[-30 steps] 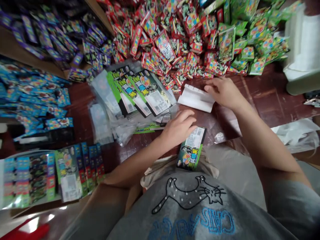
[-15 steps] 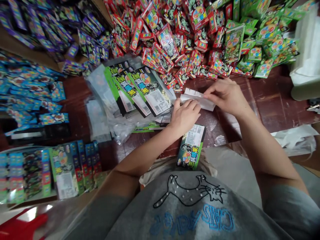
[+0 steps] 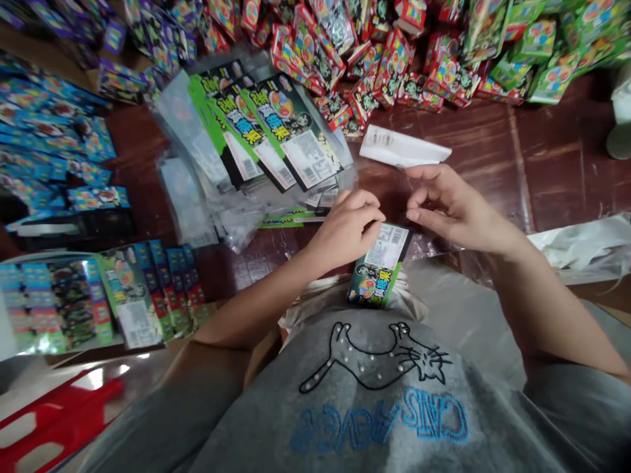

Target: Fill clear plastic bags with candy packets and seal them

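A black and green printed card with a white barcode label hangs over the table's front edge, its far end on the table. My left hand has its fingers curled and its thumb closed at the card's upper left corner, which the fingertips partly hide. Just to the right, my right hand is open, with a gap between thumb and fingers and nothing visible in it. Beyond both hands lies a folded white paper strip, apart from my left hand and close to my right fingertips.
Left of my hands lie printed cards on clear plastic bags. Red candy packets, green ones, purple ones and blue ones are heaped around. Packed sets stand at lower left, with a red plastic piece below.
Both hands have let go of the white paper, which now lies folded on the table. My left hand has come back to the card; my right has drawn nearer me and opened. The view has shifted.
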Demonstrator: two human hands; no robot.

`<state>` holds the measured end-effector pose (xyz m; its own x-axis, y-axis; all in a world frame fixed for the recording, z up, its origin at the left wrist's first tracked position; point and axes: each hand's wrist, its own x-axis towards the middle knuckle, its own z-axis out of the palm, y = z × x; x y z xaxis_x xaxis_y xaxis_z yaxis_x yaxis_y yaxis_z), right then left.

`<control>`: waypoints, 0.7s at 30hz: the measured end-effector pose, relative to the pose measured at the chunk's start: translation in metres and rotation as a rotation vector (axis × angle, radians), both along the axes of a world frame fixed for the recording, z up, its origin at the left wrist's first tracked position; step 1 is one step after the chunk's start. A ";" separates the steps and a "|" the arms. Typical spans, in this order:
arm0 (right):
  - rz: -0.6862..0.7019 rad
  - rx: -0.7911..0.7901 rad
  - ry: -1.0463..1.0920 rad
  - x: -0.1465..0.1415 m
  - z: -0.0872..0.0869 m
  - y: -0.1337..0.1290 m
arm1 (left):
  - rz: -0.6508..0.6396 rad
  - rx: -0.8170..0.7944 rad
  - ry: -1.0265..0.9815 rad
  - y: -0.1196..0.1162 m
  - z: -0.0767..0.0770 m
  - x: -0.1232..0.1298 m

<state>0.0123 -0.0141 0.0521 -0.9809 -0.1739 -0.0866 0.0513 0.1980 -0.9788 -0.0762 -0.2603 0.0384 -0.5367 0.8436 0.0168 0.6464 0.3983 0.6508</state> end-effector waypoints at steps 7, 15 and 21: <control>0.072 0.278 0.040 0.009 -0.006 -0.020 | 0.045 0.060 -0.220 -0.009 0.012 0.008; -0.098 0.750 0.313 0.040 -0.002 -0.051 | 0.087 0.125 -0.312 -0.017 0.018 0.017; -0.086 0.544 0.241 0.047 -0.012 -0.053 | 0.084 0.203 -0.538 -0.027 0.001 0.010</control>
<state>0.0592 -0.0670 0.0400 -0.9926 -0.0859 0.0857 -0.1212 0.6788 -0.7242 -0.0661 -0.2871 0.0393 -0.5791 0.8064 -0.1203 0.1750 0.2670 0.9477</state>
